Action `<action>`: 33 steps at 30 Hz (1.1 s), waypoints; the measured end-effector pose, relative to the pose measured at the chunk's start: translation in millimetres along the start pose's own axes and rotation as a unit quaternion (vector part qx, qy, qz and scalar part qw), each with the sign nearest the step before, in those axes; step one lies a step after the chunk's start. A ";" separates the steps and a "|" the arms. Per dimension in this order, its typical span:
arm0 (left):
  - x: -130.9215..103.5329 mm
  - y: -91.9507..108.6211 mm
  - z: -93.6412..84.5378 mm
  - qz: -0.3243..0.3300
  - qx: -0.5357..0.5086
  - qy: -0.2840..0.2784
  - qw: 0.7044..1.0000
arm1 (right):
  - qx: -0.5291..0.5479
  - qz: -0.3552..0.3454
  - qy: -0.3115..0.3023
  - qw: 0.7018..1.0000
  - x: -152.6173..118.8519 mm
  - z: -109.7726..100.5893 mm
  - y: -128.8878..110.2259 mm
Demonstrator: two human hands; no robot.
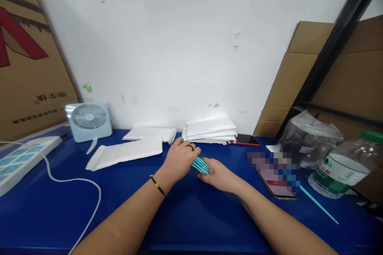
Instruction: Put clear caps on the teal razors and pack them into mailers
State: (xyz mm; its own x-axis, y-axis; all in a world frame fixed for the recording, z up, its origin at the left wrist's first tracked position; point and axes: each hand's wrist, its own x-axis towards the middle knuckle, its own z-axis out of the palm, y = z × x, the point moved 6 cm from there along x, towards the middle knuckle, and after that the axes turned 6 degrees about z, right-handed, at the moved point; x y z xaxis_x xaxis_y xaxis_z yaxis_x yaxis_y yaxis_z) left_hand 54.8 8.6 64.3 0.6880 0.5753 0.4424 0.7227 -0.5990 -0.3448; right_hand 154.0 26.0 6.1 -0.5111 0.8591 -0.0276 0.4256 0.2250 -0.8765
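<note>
A small bundle of slim turquoise sticks or strips (pixel 200 165) is between my hands, above the blue table; their exact kind is not clear. My left hand (pixel 181 159), with rings and a dark bracelet, has its fingers closed over the bundle's far left end. From the right, my right hand (pixel 218 175) grips the near end between thumb and fingers. Just behind the hands lie a stack of white padded mailers (pixel 211 127) and, to the left, a single white mailer (pixel 125 153). One more white mailer (pixel 151 133) rests against the wall.
At left are a light blue fan (pixel 89 119), a power strip (pixel 26 159) and a white cable (pixel 97 195). At right lie a phone (pixel 275 187), a turquoise stick (pixel 320 205), a plastic bottle (pixel 341 171) and a clear bag (pixel 308 135). An orange-edged phone (pixel 247 140) is by the wall.
</note>
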 end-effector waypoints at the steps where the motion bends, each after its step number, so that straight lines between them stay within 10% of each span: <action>1: -1.1 -5.9 -0.4 -0.018 0.003 0.003 1.000 | -0.006 -0.007 0.020 1.000 -1.2 -4.2 -2.3; 4: -5.5 -11.8 -0.8 -0.014 -0.002 0.021 1.000 | 0.116 0.050 -0.105 0.986 -6.0 9.0 -1.2; 8: -12.4 7.1 -1.3 0.107 -0.053 0.038 0.992 | 0.374 0.124 -0.364 0.844 -23.3 48.7 -9.1; 13: -10.9 14.0 -1.3 0.125 -0.099 0.036 0.987 | 0.479 0.126 -0.418 0.761 -28.9 64.4 -19.5; 18: -22.2 -53.4 13.9 -0.214 -0.032 0.050 0.975 | 0.516 0.096 -0.341 0.780 -23.1 41.7 -25.6; 23: -74.0 -119.0 58.3 -0.439 -0.091 -0.137 0.883 | 0.566 0.077 -0.208 0.794 -7.6 10.2 -10.9; 28: -70.3 -119.5 20.6 -0.397 -0.147 -0.094 0.901 | 0.577 0.055 -0.135 0.804 3.7 -14.9 2.2; 31: -50.5 -85.3 -32.9 -0.226 -0.333 0.112 0.909 | 0.580 0.030 -0.073 0.811 7.1 -36.0 6.6; 33: -45.9 -55.6 -51.9 -0.081 -0.463 0.099 0.877 | 0.581 0.016 -0.037 0.813 8.8 -49.2 10.6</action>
State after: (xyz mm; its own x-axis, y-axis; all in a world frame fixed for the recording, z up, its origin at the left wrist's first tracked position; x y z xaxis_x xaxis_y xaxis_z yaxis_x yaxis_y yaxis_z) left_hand -20.4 -13.4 106.1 0.4910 0.6413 0.5896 0.3826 -0.7668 0.5154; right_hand 190.7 58.6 20.2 -0.5751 0.8165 -0.0503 -0.5313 -0.4196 -0.7360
